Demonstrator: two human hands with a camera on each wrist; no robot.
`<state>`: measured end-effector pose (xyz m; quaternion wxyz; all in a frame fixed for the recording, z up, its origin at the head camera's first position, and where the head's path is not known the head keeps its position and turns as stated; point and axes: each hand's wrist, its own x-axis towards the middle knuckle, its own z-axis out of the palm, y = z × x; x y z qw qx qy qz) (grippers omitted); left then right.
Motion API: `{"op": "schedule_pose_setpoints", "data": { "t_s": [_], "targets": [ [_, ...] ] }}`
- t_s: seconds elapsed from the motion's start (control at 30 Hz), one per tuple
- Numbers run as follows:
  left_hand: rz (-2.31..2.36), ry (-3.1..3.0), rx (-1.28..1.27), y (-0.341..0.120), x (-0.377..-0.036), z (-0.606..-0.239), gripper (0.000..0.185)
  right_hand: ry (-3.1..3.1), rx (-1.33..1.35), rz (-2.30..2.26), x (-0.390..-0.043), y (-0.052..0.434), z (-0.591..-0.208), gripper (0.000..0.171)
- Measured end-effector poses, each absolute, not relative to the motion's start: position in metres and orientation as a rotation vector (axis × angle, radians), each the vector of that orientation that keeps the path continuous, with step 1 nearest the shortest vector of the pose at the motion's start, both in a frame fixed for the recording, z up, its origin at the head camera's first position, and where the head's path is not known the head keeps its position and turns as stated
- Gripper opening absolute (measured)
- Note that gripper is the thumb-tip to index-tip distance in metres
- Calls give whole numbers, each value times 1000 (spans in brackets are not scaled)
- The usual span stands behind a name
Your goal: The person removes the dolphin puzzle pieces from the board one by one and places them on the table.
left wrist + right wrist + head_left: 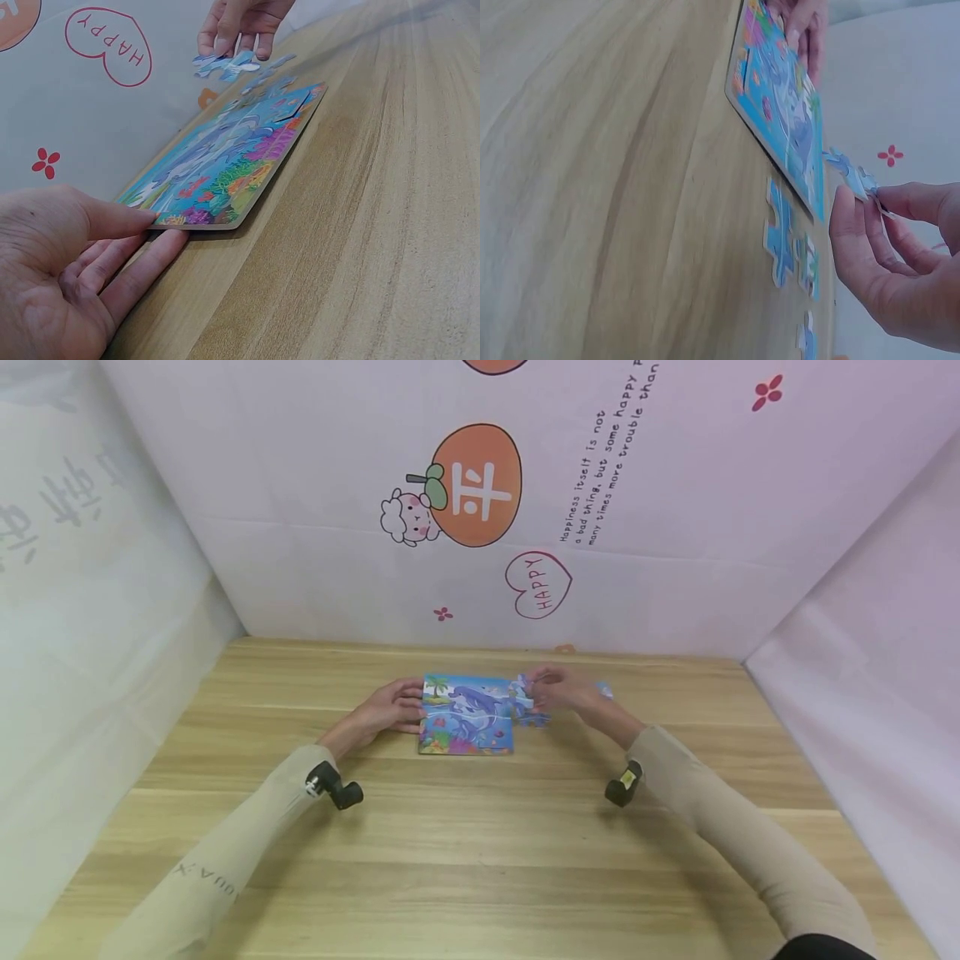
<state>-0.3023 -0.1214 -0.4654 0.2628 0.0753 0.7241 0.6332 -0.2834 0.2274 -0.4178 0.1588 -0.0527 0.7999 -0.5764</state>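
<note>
So the picture here is a dolphin jigsaw board lying flat on a wood-grain tabletop, toward the back. It's got a palm tree in one corner and bright coral along the near edge, plus a dark gap near the corner at the near right.

The left hand has hold of the board's left edge, thumb on top and fingers tucked against the rim. The right hand is over on the other side with its fingers clamped on a blue puzzle piece, pinched up off the wood just beside the board's right edge.

Three loose pieces show in the right wrist view: a bigger blue one near the board, a smaller one right next to it, and another farther along, partly cut off by the frame.

Both arms are in beige sleeves, each with a little black camera at the wrist. Behind it all hangs a white backdrop printed with an orange fruit and a "HAPPY" heart.
</note>
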Motion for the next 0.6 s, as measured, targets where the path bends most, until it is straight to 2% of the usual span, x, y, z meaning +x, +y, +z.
{"op": "schedule_pose_setpoints", "data": {
  "t_s": [0.6],
  "targets": [
    [1725,1952,210,-121,-299,-463,73,2388,-152,-1498,-278,270,-409,32]
  ]
}}
